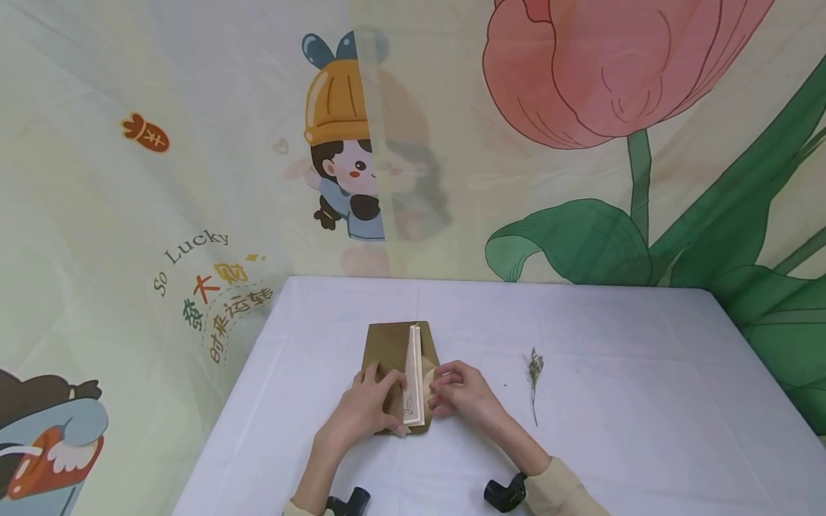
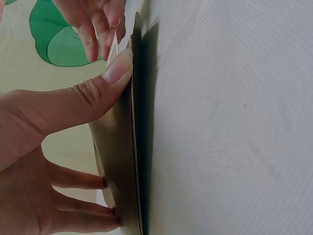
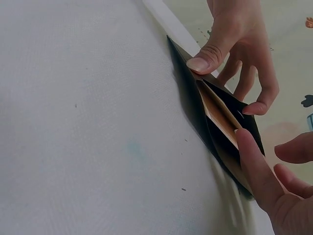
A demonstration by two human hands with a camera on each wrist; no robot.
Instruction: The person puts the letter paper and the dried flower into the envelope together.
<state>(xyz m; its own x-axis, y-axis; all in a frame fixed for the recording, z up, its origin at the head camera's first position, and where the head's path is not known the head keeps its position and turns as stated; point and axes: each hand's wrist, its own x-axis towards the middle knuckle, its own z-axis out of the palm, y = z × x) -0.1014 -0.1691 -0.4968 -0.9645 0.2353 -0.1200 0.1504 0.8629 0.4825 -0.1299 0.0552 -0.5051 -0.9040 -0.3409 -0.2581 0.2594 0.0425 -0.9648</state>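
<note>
A brown paper envelope (image 1: pixel 391 342) lies on the table with its mouth spread. A cream folded card (image 1: pixel 414 373) with dark print near its near end shows along its right half; one end sits inside the mouth in the right wrist view. My left hand (image 1: pixel 364 405) grips the envelope, its thumb (image 2: pixel 118 68) at the near edge and its other fingertips on the upper face and far side. At the mouth, my right hand (image 1: pixel 467 394) touches the card's edge with one fingertip (image 3: pixel 249 147). Its other fingers are loosely bent, apart from the envelope.
A dried flower sprig (image 1: pixel 535 369) lies on the white table (image 1: pixel 619 423) to the right of my right hand. Small dark specks (image 3: pixel 184 189) dot the cloth near the envelope. Printed fabric (image 1: pixel 439 86) hangs behind the table and along its left.
</note>
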